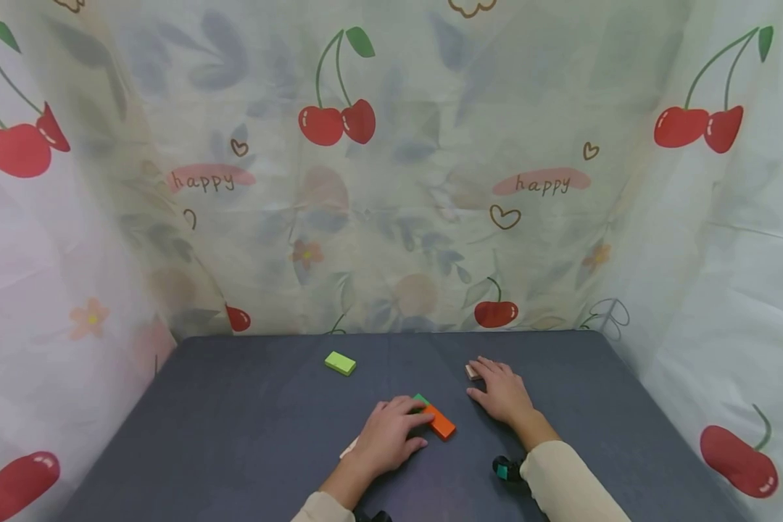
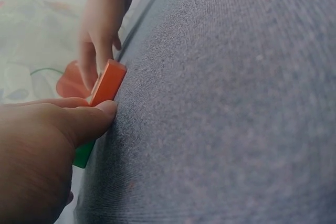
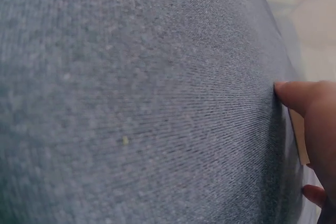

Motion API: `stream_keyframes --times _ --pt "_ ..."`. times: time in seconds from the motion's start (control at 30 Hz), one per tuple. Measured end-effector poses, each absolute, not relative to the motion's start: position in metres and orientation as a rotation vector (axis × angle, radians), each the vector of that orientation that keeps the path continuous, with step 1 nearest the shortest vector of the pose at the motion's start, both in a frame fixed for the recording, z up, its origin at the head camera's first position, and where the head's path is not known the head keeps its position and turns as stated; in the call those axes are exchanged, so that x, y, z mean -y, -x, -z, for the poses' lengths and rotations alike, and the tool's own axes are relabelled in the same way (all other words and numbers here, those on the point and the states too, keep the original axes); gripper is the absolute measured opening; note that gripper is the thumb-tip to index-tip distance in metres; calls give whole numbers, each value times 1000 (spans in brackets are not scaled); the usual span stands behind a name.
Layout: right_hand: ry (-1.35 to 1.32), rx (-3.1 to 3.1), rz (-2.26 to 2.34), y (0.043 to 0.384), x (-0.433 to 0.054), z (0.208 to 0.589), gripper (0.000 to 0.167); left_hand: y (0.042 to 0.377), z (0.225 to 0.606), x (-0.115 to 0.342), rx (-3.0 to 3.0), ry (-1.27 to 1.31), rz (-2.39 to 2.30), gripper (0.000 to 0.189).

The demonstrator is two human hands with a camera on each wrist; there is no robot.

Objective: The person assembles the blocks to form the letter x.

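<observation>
An orange block (image 1: 441, 423) lies on the dark cloth, lined up end to end with a green block (image 1: 420, 398). My left hand (image 1: 386, 433) reaches over both, its fingertips on them and its thumb apart from them in the head view. From the left wrist, the hand hides the stretch between the orange block (image 2: 109, 81) and the green block (image 2: 84, 156). Farther right, the fingers of my right hand (image 1: 504, 391) rest over a pale wooden block (image 1: 473, 373), partly covering it. The right thumb (image 3: 294, 94) touches the cloth close by this block (image 3: 297, 132).
A lime-green block (image 1: 340, 363) lies toward the back, left of the middle. Another pale piece (image 1: 349, 448) shows partly behind my left wrist. The dark cloth-covered table (image 1: 235, 420) is enclosed by printed curtains (image 1: 391, 181) at the back and both sides.
</observation>
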State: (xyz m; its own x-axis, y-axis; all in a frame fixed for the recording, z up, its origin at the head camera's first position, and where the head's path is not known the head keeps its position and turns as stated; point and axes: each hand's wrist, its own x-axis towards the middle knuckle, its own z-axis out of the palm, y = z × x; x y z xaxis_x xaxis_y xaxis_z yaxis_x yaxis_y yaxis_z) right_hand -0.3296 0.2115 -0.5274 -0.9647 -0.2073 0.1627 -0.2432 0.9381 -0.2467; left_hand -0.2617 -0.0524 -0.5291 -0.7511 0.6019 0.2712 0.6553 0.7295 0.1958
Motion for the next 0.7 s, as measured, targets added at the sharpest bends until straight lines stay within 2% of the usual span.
stream_keyframes --times 0.47,0.7 --pt "-378 2876 -408 336 -211 523 28 261 529 53 2767 993 418 42" --pt "-421 2866 -462 336 -212 522 24 261 529 53 2757 991 411 42"
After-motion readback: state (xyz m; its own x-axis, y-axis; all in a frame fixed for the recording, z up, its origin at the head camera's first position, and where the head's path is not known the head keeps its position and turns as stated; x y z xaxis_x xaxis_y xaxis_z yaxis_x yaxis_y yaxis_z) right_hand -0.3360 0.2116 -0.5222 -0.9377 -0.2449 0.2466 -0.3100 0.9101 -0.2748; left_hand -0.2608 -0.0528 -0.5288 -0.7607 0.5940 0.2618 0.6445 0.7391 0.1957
